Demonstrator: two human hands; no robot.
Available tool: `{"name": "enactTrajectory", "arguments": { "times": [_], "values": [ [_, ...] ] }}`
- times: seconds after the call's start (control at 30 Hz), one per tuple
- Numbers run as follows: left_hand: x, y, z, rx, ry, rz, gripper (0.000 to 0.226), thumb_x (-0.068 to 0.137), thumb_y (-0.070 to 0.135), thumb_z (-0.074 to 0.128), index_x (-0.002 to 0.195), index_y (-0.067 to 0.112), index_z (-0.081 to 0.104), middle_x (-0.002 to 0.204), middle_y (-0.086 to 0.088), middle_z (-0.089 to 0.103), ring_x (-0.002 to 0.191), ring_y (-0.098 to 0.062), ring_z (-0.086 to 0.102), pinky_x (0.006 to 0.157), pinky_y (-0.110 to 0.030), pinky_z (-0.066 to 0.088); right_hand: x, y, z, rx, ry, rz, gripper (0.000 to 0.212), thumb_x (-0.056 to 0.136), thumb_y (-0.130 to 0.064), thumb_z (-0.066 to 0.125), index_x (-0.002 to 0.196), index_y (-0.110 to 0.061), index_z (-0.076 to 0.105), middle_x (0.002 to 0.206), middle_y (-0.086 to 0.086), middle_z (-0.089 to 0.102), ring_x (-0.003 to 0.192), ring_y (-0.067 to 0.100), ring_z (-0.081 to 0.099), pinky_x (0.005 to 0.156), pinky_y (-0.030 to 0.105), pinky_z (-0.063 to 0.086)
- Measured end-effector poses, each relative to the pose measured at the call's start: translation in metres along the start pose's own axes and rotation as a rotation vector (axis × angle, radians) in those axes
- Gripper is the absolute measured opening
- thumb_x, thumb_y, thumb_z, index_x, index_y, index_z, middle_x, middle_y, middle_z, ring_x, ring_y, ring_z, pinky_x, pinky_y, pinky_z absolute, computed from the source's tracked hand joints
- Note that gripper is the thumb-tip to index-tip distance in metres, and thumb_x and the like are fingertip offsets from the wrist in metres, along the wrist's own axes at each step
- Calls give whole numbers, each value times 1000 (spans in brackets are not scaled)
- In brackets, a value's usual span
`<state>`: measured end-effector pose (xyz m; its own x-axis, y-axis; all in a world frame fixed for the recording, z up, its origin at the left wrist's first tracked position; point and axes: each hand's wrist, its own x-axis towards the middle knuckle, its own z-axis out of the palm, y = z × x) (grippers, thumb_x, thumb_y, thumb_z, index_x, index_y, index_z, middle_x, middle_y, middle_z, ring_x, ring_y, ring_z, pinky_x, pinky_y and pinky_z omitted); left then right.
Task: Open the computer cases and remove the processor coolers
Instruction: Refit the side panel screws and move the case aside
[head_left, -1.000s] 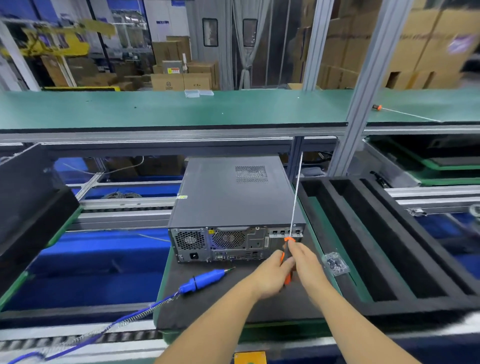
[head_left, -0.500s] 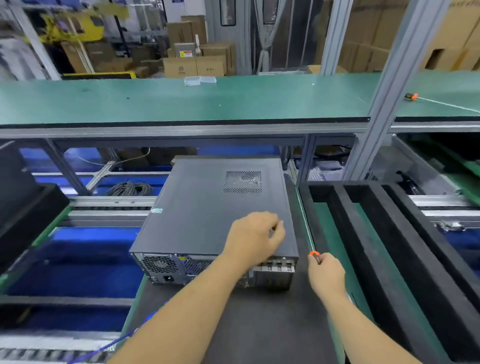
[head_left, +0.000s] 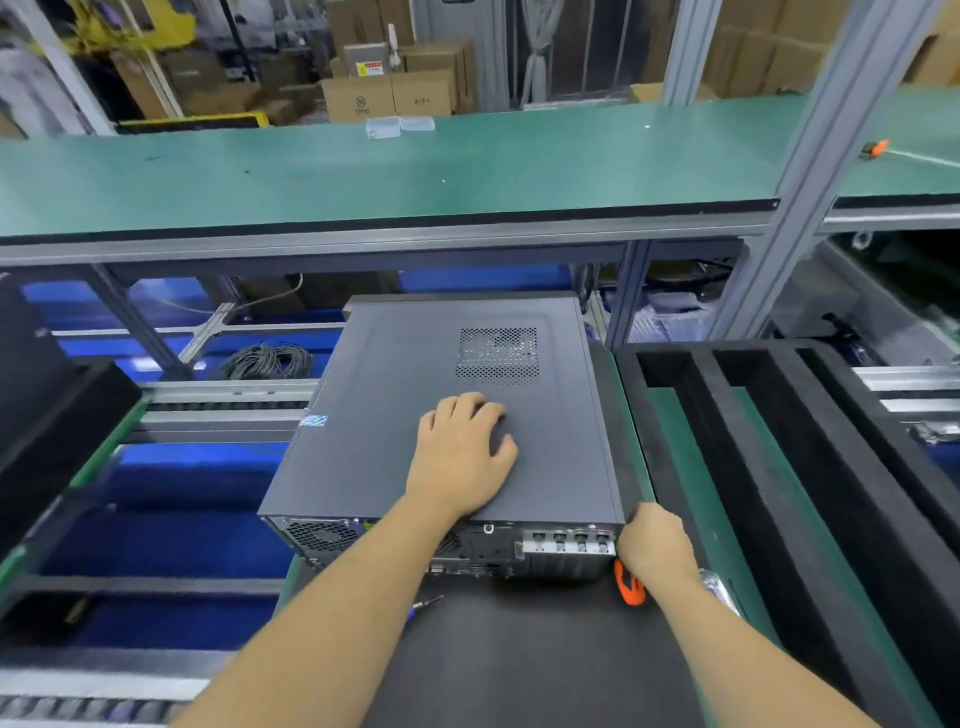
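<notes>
Head view, left hand (head_left: 462, 452) flat on computer case (head_left: 415, 395) lid, right hand (head_left: 655, 543) at case's 4 o'clock corner, fingers hidden, grip unclear, orange-handled tool (head_left: 629, 587) half covered beneath it.

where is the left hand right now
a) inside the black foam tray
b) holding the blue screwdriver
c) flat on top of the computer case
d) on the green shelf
c: the left hand lies palm down with fingers spread on the top panel of the computer case.
</notes>
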<state>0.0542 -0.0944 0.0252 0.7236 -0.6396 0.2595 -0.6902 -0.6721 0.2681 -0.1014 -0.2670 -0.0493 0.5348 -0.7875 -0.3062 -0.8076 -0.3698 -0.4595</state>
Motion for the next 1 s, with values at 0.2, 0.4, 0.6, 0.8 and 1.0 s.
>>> {"name": "enactTrajectory", "arguments": {
  "times": [0.2, 0.4, 0.6, 0.8, 1.0],
  "values": [
    [-23, 6, -18, -69, 23, 252, 22, 93, 25, 49, 105, 15, 66, 106, 0, 60, 97, -25, 52, 86, -39, 43, -18, -43, -41, 482, 400, -157, 18, 97, -18, 47, 95, -17, 65, 89, -1, 61, 89, 24, 56, 74, 31, 40],
    [-104, -26, -15, 118, -88, 842, 17, 85, 27, 47, 82, 15, 58, 75, -2, 54, 65, -23, 50, 55, -32, 38, -69, -106, -27, -107, 378, -595, 42, 102, -36, 44, 140, -22, 55, 143, 6, 52, 133, 26, 43, 109, 45, 35],
    [-151, -89, 13, 253, -506, 319, 36, 99, 38, 40, 126, 15, 47, 126, -11, 52, 115, -33, 48, 93, -44, 40, -88, -98, 9, -534, 276, -583, 60, 102, -54, 8, 158, -35, 20, 166, 1, 16, 153, 21, 11, 123, 45, 11],
    [-159, -109, 32, 100, -583, -29, 42, 97, 43, 51, 126, 15, 44, 132, -7, 48, 121, -29, 46, 93, -44, 46, -85, -101, 13, -542, 373, -571, 66, 98, -48, 3, 151, -34, 40, 159, 2, 36, 147, 24, 30, 119, 46, 23],
    [-149, -100, 14, -581, -744, -234, 26, 97, 44, 56, 92, 20, 47, 85, 1, 57, 73, -16, 52, 72, -30, 43, -63, -105, -5, -556, 196, -601, 55, 103, -50, 10, 156, -38, 19, 165, 0, 18, 152, 22, 13, 122, 48, 13]
  ]
}}
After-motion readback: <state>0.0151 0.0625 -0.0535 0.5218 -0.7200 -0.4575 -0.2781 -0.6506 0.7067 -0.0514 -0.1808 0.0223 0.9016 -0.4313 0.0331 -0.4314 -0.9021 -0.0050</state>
